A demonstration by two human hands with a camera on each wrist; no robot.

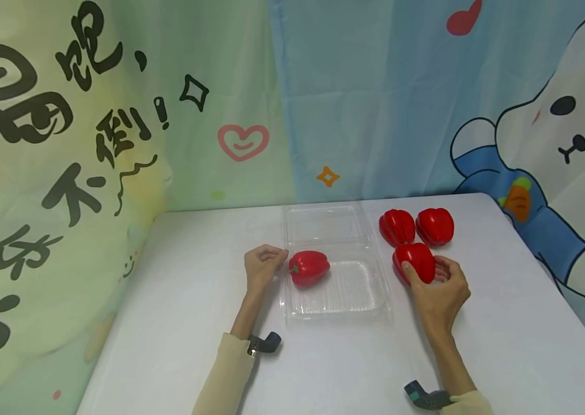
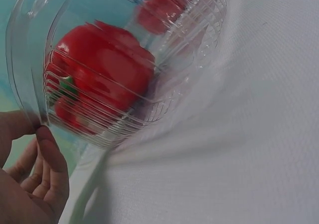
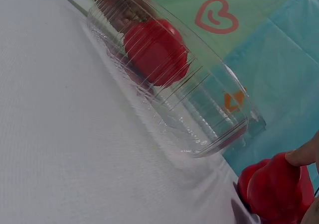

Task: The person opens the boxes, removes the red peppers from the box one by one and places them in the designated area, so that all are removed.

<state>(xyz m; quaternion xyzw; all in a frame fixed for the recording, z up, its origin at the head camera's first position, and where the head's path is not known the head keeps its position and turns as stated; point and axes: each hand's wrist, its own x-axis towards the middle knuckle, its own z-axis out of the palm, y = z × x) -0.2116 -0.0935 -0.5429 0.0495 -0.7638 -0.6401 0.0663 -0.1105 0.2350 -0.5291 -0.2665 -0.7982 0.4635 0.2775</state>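
Observation:
A clear plastic clamshell box (image 1: 344,288) lies with its lid folded back, and one red bell pepper (image 1: 310,268) rests on its side at the left end of its base. My left hand (image 1: 262,266) pinches the box's left rim between thumb and fingertip, as the left wrist view shows closely. To the right of the box, my right hand (image 1: 441,291) grips a second red bell pepper (image 1: 414,260), thumb on the near side and fingers at its right. Just behind that one are two more red bell peppers, one (image 1: 397,227) on the left and another (image 1: 434,226) on the right.
The box's transparent lid (image 1: 325,223) lies toward the back of the white table (image 1: 204,276). A printed cloth (image 1: 365,104) hangs behind the table's back edge and along the left side. Each wrist wears a small dark camera mount (image 1: 266,343).

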